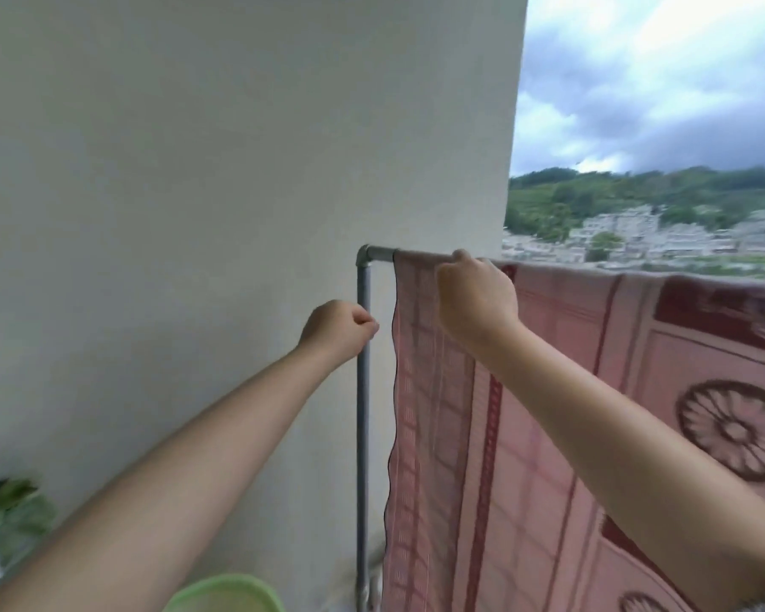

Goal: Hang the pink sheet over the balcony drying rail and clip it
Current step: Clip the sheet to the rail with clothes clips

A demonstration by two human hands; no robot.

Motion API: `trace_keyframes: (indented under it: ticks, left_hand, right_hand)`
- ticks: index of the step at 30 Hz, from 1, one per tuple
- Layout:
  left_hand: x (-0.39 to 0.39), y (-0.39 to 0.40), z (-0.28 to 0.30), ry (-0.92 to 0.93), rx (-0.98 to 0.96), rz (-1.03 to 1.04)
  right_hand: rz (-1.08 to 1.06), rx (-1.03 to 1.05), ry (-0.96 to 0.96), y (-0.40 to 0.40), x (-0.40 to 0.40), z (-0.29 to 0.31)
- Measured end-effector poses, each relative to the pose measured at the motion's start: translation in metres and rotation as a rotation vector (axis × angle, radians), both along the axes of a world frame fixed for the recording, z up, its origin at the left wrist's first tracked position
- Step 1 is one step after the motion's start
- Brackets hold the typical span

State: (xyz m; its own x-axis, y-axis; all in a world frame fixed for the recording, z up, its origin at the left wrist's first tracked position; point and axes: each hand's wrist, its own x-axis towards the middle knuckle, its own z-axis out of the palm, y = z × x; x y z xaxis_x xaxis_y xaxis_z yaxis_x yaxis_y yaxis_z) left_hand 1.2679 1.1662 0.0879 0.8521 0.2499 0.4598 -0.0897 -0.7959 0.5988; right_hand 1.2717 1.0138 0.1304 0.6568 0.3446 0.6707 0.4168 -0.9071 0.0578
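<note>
Right hand (475, 298) grips the patterned pink cotton sheet (548, 390) on the grey metal rail (378, 254); the left fist (341, 329), at nine o'clock, holds nothing visible. Square the hem before clipping.

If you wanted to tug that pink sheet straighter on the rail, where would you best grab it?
Probably the free scalloped side edge of the pink sheet, hanging beside the grey upright pipe. Come from the left with a thumb-and-finger pinch: that edge hangs loose and unobstructed. The right hand already grips the sheet at the rail; the left hand is nearest that edge.
</note>
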Motion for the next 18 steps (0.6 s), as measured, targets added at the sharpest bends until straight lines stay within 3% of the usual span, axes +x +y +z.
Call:
trace_keyframes:
  ticks: [4,8,13,18]
  left_hand:
    - [0.096,0.026,0.02,-0.081,-0.035,-0.165]
    - [0.172,0.032,0.029,-0.087,-0.295,-0.399]
    - [0.204,0.036,0.026,0.014,-0.555,-0.631]
    - [0.214,0.047,0.029,-0.064,-0.598,-0.756]
  right_hand:
    - [-0.213,-0.054,-0.062,0.039,0.05,0.012]
    - [-0.425,-0.047,-0.048,0.06,0.091,0.019]
    - [-0.556,-0.095,0.072,0.071,0.117,0.035]
    - [-0.571,-0.134,0.115,0.077,0.115,0.046]
